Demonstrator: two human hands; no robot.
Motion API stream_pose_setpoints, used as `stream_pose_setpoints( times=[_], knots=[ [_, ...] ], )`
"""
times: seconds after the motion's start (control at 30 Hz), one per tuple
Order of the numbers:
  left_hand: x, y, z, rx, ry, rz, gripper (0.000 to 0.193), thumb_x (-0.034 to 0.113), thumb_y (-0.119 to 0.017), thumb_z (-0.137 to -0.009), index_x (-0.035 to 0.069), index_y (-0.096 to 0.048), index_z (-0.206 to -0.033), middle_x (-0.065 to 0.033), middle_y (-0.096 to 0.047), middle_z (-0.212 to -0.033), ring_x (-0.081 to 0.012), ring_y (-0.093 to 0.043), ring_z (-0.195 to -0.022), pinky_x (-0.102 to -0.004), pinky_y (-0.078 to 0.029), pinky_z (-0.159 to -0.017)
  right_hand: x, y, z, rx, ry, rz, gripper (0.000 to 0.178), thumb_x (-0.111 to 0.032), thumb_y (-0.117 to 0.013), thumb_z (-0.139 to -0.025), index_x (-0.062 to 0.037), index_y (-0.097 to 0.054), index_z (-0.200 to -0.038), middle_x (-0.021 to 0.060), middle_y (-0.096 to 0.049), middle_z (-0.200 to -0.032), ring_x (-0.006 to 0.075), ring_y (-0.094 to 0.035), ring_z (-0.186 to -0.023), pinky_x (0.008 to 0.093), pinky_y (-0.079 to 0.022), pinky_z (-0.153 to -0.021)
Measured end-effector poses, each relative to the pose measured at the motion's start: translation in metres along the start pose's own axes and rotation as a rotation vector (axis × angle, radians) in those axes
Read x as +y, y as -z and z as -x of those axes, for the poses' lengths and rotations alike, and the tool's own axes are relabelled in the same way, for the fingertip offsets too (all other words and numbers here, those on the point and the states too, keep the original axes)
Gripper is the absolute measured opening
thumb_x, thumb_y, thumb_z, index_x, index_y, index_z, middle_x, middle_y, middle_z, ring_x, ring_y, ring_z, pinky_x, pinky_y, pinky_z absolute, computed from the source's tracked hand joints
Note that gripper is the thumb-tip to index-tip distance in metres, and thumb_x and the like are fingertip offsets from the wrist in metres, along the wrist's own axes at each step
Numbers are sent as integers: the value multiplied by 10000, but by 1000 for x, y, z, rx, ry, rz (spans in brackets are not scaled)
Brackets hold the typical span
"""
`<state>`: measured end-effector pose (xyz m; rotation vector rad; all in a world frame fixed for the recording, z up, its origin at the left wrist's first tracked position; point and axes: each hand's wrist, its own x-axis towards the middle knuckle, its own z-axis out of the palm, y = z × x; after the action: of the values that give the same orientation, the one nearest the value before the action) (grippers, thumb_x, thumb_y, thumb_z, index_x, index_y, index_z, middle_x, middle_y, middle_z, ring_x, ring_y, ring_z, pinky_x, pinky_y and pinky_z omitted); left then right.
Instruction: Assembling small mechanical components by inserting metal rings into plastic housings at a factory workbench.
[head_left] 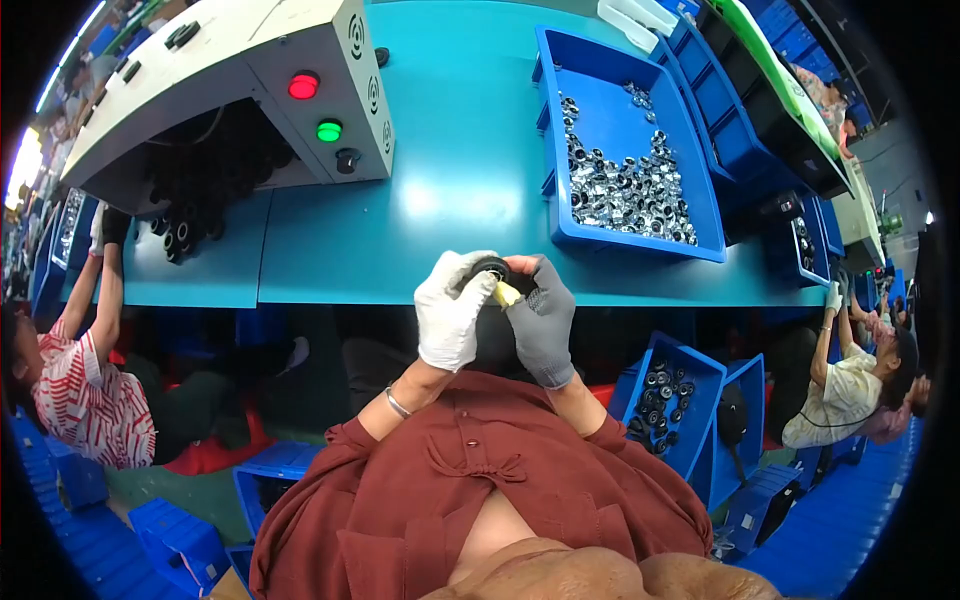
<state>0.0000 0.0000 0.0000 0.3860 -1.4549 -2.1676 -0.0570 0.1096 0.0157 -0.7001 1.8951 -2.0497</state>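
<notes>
In front of my chest, just off the near edge of the table, I hold a small black wheel-like part [491,267]. My left hand [448,312], in a white glove, grips it from the left with the thumb across its front. My right hand [543,318] wears a grey glove with bare fingertips, and its fingers close on the part's right side. Between the two thumbs a crumpled pale yellow scrap [507,294] sticks out below the part. What it is made of, I cannot tell.
A blue tray [640,245] of shiny metal parts lies at right on the green table [450,130]. At left a white machine [330,60] with red and green buttons has black round parts [180,235] heaped at its opening. Blue bins [715,370] stand beside me; co-workers sit either side.
</notes>
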Motion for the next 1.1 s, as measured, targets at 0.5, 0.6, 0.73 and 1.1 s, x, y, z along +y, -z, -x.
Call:
stream_pose_setpoints(
  times=[0.5, 0.6, 0.73, 1.1],
  knots=[
    [12, 8, -11, -204, -103, -400, 215, -13, -717, -812, -10, -638, -1013, -79, -653, -917, -133, -642, -810, -271, -522, -736, -17, 21, -1, -67, 89, 226, 400, 98, -566, -794, 26, -630, -1182, 121, -613, -1010, 215, -623, -972, 272, -478, -876],
    [-3, 2, -4, -91, -141, -414, 169, -16, -713, -815, -13, -620, -956, -78, -645, -882, -131, -636, -793, -270, -519, -724, -10, 19, 3, -36, 122, 259, 409, 101, -559, -784, 20, -635, -1178, 127, -605, -994, 217, -622, -945, 273, -480, -864],
    [-16, -2, -4, 12, -108, -363, 160, -29, -701, -820, -15, -607, -948, -70, -641, -848, -124, -631, -793, -266, -519, -727, -7, 13, 9, 15, 140, 371, 412, 105, -539, -778, 14, -645, -1165, 129, -586, -944, 223, -611, -876, 284, -484, -785],
    [5, 13, -14, -253, 140, -138, 173, -33, -697, -837, -28, -646, -1002, -50, -670, -897, -93, -617, -802, -228, -505, -718, 5, 29, -5, -39, -59, 51, 228, 28, -539, -900, 25, -660, -1093, 21, -649, -995, 60, -565, -879, 218, -463, -756]
  ],
)
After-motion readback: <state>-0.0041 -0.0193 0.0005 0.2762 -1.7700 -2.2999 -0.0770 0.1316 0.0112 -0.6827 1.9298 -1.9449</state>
